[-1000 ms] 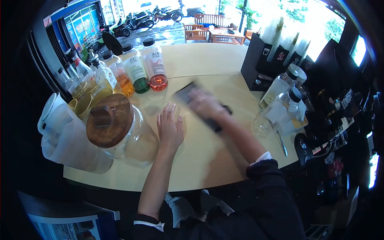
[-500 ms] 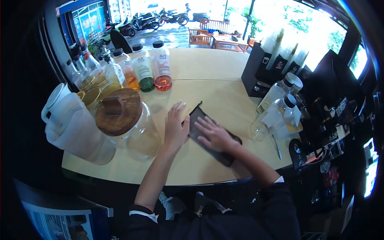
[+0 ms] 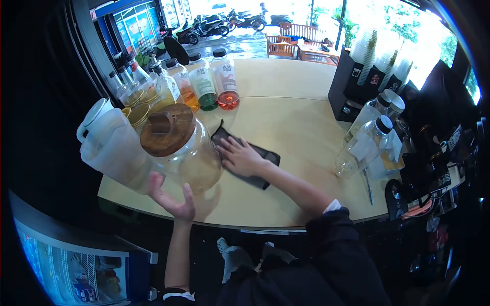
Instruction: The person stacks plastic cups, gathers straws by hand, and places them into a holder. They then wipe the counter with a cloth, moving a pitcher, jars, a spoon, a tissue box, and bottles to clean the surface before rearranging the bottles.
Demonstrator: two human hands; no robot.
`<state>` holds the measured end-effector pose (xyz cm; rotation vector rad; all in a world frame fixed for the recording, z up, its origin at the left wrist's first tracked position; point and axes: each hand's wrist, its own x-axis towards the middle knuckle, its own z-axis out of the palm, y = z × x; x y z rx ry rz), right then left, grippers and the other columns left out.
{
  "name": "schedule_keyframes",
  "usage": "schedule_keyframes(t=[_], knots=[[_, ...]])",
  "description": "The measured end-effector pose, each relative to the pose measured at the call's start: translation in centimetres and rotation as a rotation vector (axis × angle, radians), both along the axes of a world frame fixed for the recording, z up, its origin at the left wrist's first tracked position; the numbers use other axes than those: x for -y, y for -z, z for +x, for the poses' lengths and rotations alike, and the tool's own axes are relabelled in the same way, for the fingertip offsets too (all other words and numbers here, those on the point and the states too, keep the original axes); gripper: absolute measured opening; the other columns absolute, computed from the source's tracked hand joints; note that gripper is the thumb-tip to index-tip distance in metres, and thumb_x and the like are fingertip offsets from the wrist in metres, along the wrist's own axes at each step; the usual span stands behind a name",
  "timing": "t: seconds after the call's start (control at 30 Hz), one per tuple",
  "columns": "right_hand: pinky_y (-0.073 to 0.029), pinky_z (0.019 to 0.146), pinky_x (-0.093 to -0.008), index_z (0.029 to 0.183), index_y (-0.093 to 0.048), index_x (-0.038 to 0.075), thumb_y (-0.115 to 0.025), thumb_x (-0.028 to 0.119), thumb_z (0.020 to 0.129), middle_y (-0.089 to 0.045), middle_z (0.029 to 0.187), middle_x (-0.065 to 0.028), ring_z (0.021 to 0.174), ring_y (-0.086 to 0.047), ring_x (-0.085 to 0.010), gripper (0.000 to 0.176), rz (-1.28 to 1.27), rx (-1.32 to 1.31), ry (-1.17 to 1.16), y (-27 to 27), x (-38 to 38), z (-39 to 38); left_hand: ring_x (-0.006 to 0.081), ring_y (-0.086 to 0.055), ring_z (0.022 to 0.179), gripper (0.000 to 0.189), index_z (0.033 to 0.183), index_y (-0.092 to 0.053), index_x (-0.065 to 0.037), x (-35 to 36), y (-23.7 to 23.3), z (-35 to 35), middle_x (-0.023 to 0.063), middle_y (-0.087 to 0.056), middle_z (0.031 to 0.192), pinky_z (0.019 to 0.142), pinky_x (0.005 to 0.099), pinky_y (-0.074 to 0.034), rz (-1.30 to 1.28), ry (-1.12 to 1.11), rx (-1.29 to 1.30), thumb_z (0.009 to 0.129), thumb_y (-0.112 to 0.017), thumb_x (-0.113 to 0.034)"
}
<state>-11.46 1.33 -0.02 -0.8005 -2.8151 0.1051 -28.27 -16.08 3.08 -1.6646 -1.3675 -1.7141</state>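
Note:
My right hand lies flat with its fingers spread on a dark folded cloth, pressing it against the tabletop. The cloth's left end comes right up to the side of a large clear glass jar with a round wooden lid. At the lower front of that jar is my left hand, open, thumb and fingers wide apart and nothing between them. Left of the jar stands a frosted plastic pitcher.
Labelled bottles with coloured liquid line the back left. At right stand clear black-capped bottles, a thin metal utensil and a black holder with stacked cups. The pale counter has a curved front edge.
The cloth has slid left toward the jar under my right hand. My left hand has moved from beside the cloth to the jar's front. The view has shifted slightly.

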Motion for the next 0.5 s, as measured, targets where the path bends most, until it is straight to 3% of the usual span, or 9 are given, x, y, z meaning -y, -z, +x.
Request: schedule_keyframes(t=[0.03, 0.07, 0.13, 0.2, 0.27, 0.4, 0.43, 0.5], knots=[[-0.014, 0.111, -0.0499, 0.141, -0.03, 0.007, -0.036, 0.041, 0.093, -0.024, 0.149, -0.014, 0.138, -0.02, -0.0325, 0.059, 0.001, 0.0, 0.003, 0.3, 0.8, 0.8, 0.03, -0.027, 0.132, 0.08, 0.137, -0.023, -0.002, -0.1, -0.3, -0.1, 0.0187, -0.023, 0.142, 0.107, 0.0448, -0.025, 0.015, -0.099, 0.083, 0.074, -0.07, -0.017], [-0.016, 0.111, -0.0493, 0.14, -0.032, 0.007, -0.037, 0.041, 0.092, -0.025, 0.148, -0.0146, 0.138, -0.021, -0.032, 0.059, 0.013, -0.042, -0.057, 0.5, 1.4, 2.2, 0.03, -0.027, 0.132, 0.08, 0.137, -0.023, -0.002, -0.3, -0.2, -0.2, 0.0187, -0.023, 0.142, 0.107, 0.0448, -0.025, 0.014, -0.093, 0.082, 0.074, -0.07, -0.017], [-0.017, 0.11, -0.0488, 0.139, -0.034, 0.007, -0.038, 0.041, 0.092, -0.027, 0.147, -0.0153, 0.137, -0.022, -0.0316, 0.059, 0.031, -0.082, -0.11, 0.5, 2.2, 5.2, 0.0334, -0.014, 0.136, 0.111, 0.142, -0.006, -0.001, -1.1, 0.4, -0.7, 0.0209, -0.009, 0.145, 0.11, 0.0458, -0.016, -0.227, 0.018, 0.314, 0.065, -0.08, -0.029], [-0.018, 0.11, -0.0477, 0.139, -0.034, 0.007, -0.039, 0.042, 0.092, -0.028, 0.146, -0.0155, 0.137, -0.023, -0.0318, 0.059, 0.002, -0.081, 0.007, 0.1, 2.4, 8.4, 0.0338, -0.014, 0.136, 0.12, 0.142, -0.002, -0.001, -2.3, 1.2, -2.0, 0.0207, -0.009, 0.146, 0.111, 0.0463, -0.015, -0.208, 0.093, 0.305, 0.06, -0.083, -0.035], [-0.018, 0.111, -0.0474, 0.14, -0.033, 0.008, -0.039, 0.043, 0.092, -0.028, 0.146, -0.0155, 0.137, -0.024, -0.0319, 0.06, 0.027, -0.04, 0.205, -0.6, 0.4, 11.5, 0.0343, -0.013, 0.137, 0.129, 0.143, 0.002, -0.001, -3.1, 1.4, -2.5, 0.0205, -0.009, 0.146, 0.112, 0.0468, -0.014, -0.187, 0.17, 0.3, 0.055, -0.085, -0.04], [-0.014, 0.111, -0.0506, 0.144, -0.023, 0.008, -0.032, 0.048, 0.092, -0.017, 0.151, -0.0151, 0.14, -0.015, -0.0326, 0.066, -0.05, -0.014, 0.923, -0.1, -8.5, 15.9, 0.0345, -0.017, 0.135, 0.139, 0.142, 0.003, 0.0, -3.4, 1.9, -3.7, 0.0208, -0.011, 0.144, 0.111, 0.0474, -0.015, -0.231, 0.237, 0.372, 0.048, -0.087, -0.046], [-0.014, 0.111, -0.0506, 0.144, -0.023, 0.008, -0.032, 0.048, 0.092, -0.017, 0.151, -0.0151, 0.14, -0.015, -0.0326, 0.066, -0.047, -0.016, 0.934, -0.2, -10.4, 15.4, 0.0346, -0.018, 0.135, 0.14, 0.142, 0.004, 0.0, -3.4, 2.2, -4.0, 0.021, -0.012, 0.144, 0.111, 0.0473, -0.015, -0.271, 0.248, 0.374, 0.047, -0.087, -0.047], [-0.012, 0.11, -0.0542, 0.145, -0.018, 0.008, -0.028, 0.048, 0.093, -0.013, 0.152, -0.0132, 0.14, -0.012, -0.034, 0.067, -0.122, 0.032, 1.265, -0.6, -13.4, 13.3, 0.0341, -0.019, 0.134, 0.14, 0.142, 0.004, 0.001, -3.5, 2.9, -4.4, 0.0209, -0.013, 0.143, 0.111, 0.0466, -0.016, -0.286, 0.263, 0.385, 0.047, -0.087, -0.047]])
